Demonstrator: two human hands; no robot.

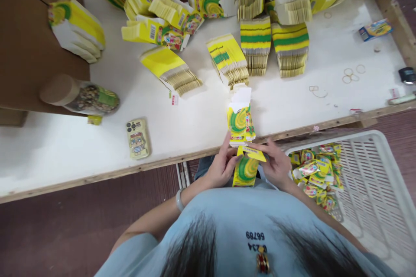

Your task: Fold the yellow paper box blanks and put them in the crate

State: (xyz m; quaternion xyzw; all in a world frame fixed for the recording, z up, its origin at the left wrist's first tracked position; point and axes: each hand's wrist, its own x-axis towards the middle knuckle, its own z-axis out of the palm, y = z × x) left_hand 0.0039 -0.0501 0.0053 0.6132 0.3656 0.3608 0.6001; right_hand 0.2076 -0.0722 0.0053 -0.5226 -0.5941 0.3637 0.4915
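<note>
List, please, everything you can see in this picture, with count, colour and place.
folded carton: one, yellow-green, held in both hands
flat carton stacks: many, yellow-green, far side of table
small carton pile: one, yellow-green, table edge
phone: one, yellow case, near edge
canister: one, brown-capped, lying on its side
rubber bands: several, loose, right
table: one, white
basket: one, white, holding packets
left hand: on carton
right hand: on flap

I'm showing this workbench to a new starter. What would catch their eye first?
Stacks of flat yellow-and-green cartons crowd the far side of the white table. At the near edge, the left hand and right hand hold one small carton. Filled packets lie in a white basket on the right.
</note>
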